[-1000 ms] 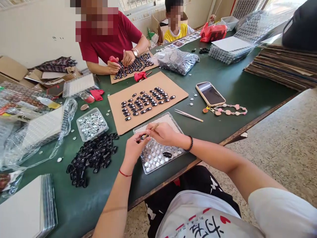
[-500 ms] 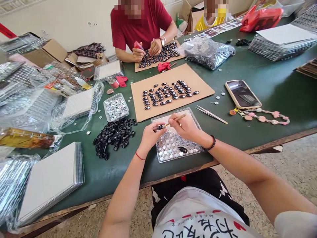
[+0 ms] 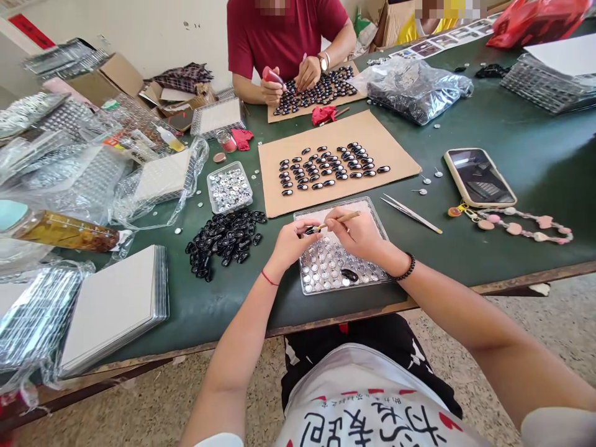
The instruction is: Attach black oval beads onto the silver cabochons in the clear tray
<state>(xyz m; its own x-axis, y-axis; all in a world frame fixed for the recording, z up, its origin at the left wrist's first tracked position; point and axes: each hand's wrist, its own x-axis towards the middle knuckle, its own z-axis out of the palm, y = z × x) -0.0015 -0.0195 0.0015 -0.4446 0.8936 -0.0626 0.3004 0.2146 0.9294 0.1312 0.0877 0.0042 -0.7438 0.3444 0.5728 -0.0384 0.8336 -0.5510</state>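
Note:
My left hand [image 3: 288, 245] pinches a small black oval piece [image 3: 310, 230] over a clear tray [image 3: 378, 218] of round silver studs. My right hand [image 3: 358, 234] holds a thin wooden stick [image 3: 342, 218] whose tip touches that piece. One more black piece [image 3: 349, 275] lies in the tray. A heap of loose black pieces [image 3: 223, 239] sits left of the tray. Beyond it a cardboard sheet [image 3: 395, 152] carries rows of finished black pieces [image 3: 326, 167].
Metal tweezers [image 3: 412, 214], a phone [image 3: 479, 177] with a bead strap, and a small box of studs [image 3: 229, 187] lie around. Stacked trays [image 3: 112, 307] and plastic bags fill the left. A person in red [image 3: 288, 37] works across the green table [image 3: 512, 136].
The view has swung left and tilted down. My hands stay together over the tray, with the stick still against the black piece.

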